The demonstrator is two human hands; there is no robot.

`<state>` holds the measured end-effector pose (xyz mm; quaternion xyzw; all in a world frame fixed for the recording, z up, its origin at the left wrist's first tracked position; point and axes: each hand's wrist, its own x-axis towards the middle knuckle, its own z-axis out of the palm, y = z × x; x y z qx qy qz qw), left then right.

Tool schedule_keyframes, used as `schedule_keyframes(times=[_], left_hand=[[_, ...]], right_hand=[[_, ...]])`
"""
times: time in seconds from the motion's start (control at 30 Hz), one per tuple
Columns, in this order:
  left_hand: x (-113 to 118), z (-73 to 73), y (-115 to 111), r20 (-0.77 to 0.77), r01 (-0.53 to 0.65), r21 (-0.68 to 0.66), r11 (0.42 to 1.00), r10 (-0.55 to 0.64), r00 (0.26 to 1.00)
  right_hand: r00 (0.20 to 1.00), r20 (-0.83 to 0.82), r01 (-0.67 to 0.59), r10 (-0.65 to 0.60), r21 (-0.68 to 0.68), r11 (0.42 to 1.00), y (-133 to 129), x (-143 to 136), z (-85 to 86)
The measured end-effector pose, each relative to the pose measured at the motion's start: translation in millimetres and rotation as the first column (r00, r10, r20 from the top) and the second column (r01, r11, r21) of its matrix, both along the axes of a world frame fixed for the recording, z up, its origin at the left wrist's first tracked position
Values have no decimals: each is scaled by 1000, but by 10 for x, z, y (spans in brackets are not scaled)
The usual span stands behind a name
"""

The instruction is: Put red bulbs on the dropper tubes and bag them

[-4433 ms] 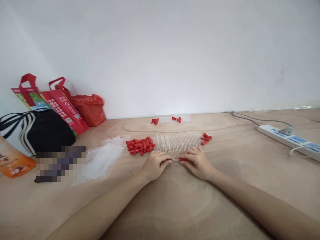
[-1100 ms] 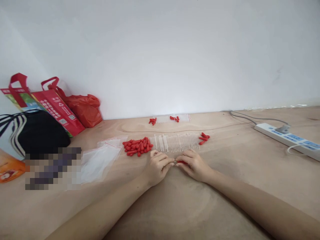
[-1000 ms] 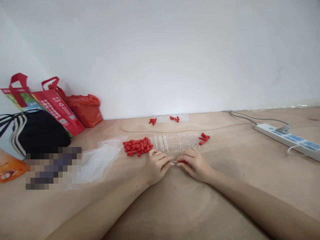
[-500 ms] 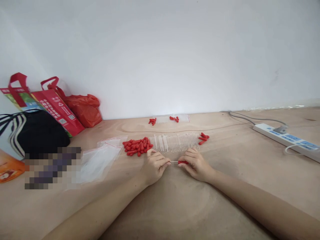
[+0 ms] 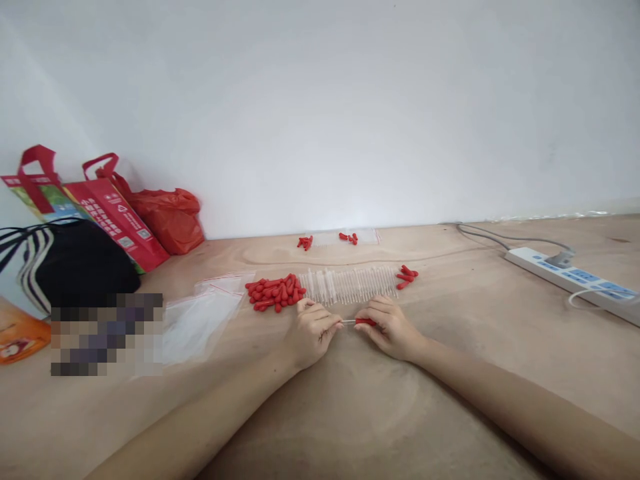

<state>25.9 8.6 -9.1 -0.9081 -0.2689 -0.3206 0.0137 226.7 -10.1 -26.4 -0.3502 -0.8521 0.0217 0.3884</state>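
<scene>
Fingers of the left hand pinch a thin tube; the right hand grasps a red bulb at its end, before the counter's tube row. Joining seems underway; next calls for straight, steady pressure.

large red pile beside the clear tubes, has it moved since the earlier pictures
No. The large red pile still lies at the left end of the row of clear tubes; both shifted slightly left in view together, likely from camera movement.
</scene>
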Motion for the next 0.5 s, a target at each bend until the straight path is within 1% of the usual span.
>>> schedule_keyframes(times=[0.1,0.2,0.27,0.3,0.33,0.37,0.43,0.5], left_hand=[[7,4,1,13,-10,-9,1000,10,1000],[5,12,18,42,-22,-26,999,23,999],[4,17,38,74,-33,-42,999,36,997],[4,19,49,91,-38,-51,998,42,995],[4,21,58,108,-43,-61,997,50,993],[5,22,66,121,-48,-70,996,56,991],[9,23,71,138,-56,-86,995,67,988],[17,26,62,147,-59,-96,994,73,986]], right_hand=[[1000,-23,-6,6,-21,1000,37,8,1],[999,-39,-37,34,-64,997,56,31,48],[993,-105,-65,50,-138,988,52,35,81],[984,-173,-80,45,-199,977,47,27,91],[964,-264,-104,29,-276,956,41,11,94],[930,-367,-139,-3,-362,922,35,-14,92],[821,-562,-245,-104,-510,825,27,-83,75],[692,-693,-363,-202,-576,732,25,-164,59]])
